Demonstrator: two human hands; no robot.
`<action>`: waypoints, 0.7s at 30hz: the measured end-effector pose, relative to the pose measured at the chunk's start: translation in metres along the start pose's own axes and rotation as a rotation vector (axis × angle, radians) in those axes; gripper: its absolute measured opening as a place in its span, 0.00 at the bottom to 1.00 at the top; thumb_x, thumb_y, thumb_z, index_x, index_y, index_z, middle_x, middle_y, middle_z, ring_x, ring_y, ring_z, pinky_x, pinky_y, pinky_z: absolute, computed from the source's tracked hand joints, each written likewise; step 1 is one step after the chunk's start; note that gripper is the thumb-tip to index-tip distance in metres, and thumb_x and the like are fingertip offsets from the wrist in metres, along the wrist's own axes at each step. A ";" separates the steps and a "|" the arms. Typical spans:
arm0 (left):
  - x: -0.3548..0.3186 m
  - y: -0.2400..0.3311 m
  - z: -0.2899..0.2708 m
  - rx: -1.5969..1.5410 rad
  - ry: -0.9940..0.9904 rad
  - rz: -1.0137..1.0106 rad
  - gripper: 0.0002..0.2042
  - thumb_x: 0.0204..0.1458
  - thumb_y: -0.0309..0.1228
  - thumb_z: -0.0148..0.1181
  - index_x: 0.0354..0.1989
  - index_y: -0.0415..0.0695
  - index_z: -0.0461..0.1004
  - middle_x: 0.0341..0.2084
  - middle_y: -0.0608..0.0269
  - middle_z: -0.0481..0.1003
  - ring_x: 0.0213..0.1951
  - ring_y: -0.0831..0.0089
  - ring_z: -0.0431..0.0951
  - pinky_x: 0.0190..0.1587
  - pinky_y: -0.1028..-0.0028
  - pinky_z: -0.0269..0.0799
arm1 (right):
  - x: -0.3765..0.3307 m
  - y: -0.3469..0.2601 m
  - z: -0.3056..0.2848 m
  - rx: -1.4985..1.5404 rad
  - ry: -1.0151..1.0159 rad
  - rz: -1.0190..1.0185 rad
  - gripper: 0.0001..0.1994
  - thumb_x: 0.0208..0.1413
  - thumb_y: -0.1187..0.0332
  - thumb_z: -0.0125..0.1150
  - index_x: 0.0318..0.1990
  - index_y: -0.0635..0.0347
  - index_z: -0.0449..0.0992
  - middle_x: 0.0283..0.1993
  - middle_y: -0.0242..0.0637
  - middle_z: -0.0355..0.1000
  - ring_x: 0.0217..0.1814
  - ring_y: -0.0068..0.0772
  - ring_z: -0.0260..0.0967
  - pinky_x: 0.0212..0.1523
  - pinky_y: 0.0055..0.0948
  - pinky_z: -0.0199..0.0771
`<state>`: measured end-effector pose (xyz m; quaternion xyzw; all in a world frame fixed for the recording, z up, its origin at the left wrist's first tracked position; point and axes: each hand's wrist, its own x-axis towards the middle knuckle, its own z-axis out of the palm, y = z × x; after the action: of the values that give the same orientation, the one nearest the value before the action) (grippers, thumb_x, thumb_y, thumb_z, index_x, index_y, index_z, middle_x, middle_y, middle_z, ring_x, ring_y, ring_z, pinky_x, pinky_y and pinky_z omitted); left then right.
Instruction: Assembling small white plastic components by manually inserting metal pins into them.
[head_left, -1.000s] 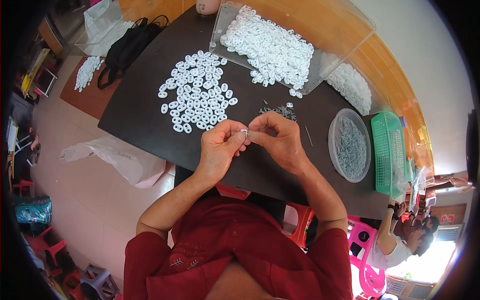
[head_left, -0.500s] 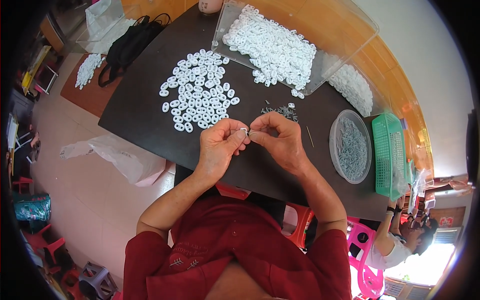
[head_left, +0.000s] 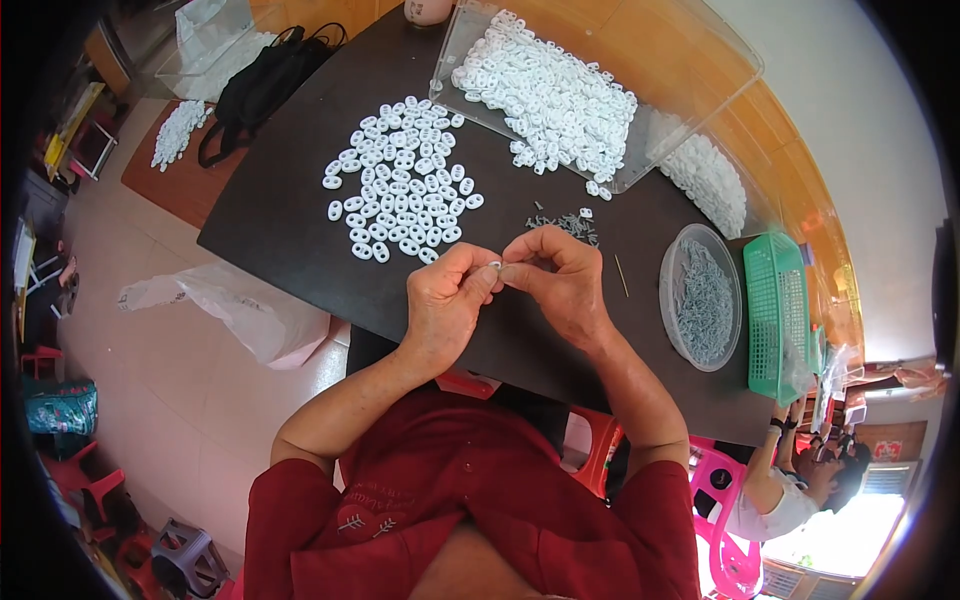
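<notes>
Above the near edge of the dark table (head_left: 290, 240), my two hands meet fingertip to fingertip. My left hand (head_left: 440, 305) is closed in a pinch on a small white plastic piece (head_left: 495, 265), mostly covered by fingers. Thumb and forefinger of my right hand (head_left: 560, 285) are pressed together against that piece; anything between them is too small to make out. White oval pieces with two holes (head_left: 400, 190) lie spread on the table beyond my left hand. Just past my right hand is a little heap of thin grey screw-like pieces (head_left: 572, 226), with one small white piece (head_left: 586, 212) beside it.
A tilted clear bin (head_left: 640, 172) spills many white pieces at the back. To the right stand a round tub (head_left: 737, 300) of grey pieces and a green basket (head_left: 775, 320). A thin stick (head_left: 621, 274) lies nearer. Another person (head_left: 770, 490) sits at far right.
My fingers have shifted around the white piece, which shows less now. Both hands stay together in nearly the same spot; the view has moved slightly.
</notes>
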<state>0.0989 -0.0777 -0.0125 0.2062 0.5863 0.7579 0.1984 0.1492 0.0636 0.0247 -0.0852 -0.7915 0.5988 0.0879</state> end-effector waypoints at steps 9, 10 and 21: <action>0.002 0.001 -0.002 -0.230 0.047 -0.077 0.05 0.54 0.24 0.53 0.36 0.38 0.73 0.23 0.70 0.73 0.24 0.87 0.69 0.25 0.87 0.63 | 0.001 0.003 0.006 0.034 0.044 -0.035 0.05 0.49 0.80 0.58 0.35 0.67 0.72 0.31 0.32 0.71 0.32 0.18 0.69 0.34 0.17 0.70; 0.001 0.001 -0.001 -0.232 0.056 -0.076 0.05 0.54 0.24 0.53 0.36 0.38 0.73 0.23 0.70 0.72 0.24 0.87 0.68 0.25 0.87 0.63 | 0.001 0.002 0.008 0.027 0.056 -0.033 0.05 0.49 0.80 0.58 0.35 0.67 0.72 0.31 0.32 0.71 0.32 0.18 0.69 0.34 0.17 0.70; 0.003 -0.006 0.010 -0.231 0.131 -0.020 0.04 0.53 0.20 0.52 0.34 0.36 0.73 0.23 0.69 0.72 0.24 0.86 0.68 0.24 0.86 0.63 | 0.001 0.008 0.020 -0.168 0.191 -0.196 0.06 0.49 0.82 0.55 0.35 0.67 0.71 0.29 0.33 0.70 0.30 0.17 0.68 0.32 0.18 0.69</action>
<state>0.1017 -0.0669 -0.0154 0.1262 0.5087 0.8302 0.1899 0.1432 0.0472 0.0117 -0.0709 -0.8313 0.5084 0.2132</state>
